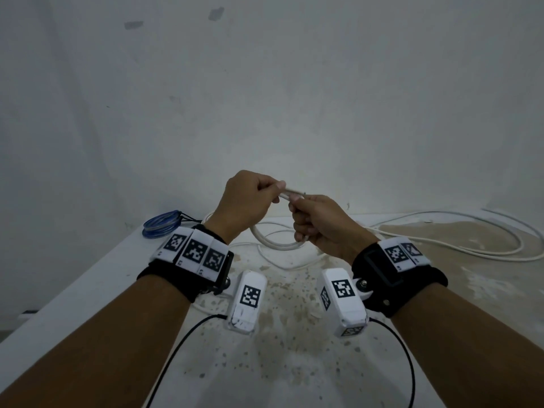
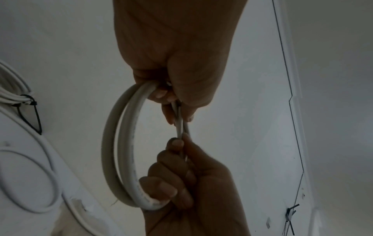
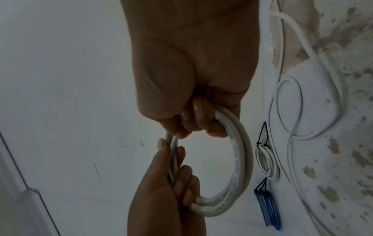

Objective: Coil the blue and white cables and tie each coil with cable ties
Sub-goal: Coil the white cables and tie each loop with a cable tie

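Aloft, white cable coil [image 2: 119,143] (two loops) between left hand [image 1: 244,201] and right hand [image 1: 321,225].

white cable coil [image 2: 121,143]: I see a smooth plastic-looking jacket, faint sheen, small printed lettering.
blue cable coil [image 1: 160,224]: glossy, partly clear blue plastic as I see it.
black cable ties [image 3: 264,134]: thin, dark, plastic-looking.
table [image 1: 294,363]: matt white, worn; I see rough brown patches and specks.
wrist straps [image 1: 379,278]: black cloth; white camera housings [image 1: 343,298] look hard matt plastic.
wall [image 1: 265,98]: matt, blotchy.
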`<state>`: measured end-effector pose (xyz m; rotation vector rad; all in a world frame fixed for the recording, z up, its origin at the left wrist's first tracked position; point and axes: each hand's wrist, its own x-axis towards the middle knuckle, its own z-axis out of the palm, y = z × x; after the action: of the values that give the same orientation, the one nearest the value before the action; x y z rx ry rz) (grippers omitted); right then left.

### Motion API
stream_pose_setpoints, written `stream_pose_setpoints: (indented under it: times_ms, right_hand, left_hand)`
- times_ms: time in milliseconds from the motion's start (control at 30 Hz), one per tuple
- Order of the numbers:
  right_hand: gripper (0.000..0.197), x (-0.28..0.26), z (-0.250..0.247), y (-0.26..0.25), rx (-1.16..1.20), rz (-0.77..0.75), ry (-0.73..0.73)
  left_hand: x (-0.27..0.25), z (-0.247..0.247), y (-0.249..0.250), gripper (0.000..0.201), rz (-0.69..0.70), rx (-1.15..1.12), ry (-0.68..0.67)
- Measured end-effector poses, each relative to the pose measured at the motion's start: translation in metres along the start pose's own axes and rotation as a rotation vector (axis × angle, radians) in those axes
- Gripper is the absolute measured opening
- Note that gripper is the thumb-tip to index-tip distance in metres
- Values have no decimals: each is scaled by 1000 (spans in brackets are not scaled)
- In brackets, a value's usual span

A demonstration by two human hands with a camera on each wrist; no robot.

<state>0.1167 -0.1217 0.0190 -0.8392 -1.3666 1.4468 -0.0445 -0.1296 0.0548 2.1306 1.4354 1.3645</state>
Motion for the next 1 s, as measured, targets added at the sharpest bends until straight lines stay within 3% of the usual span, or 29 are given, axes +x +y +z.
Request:
stream_pose_setpoints:
  times_ms: [133,600,1000]
  right_hand:
    - [51,-2,1,-6,138,73,8]
    - [36,-8,-2,3,147,135,-20]
    - [33,-29,-16,7,32,100,41]
  left_hand:
    - [1,-2,0,23,38,37,-1]
    - [-13,4,-10,27,44,-24,-119]
    - [-20,36,2,22,-156,-122,-93]
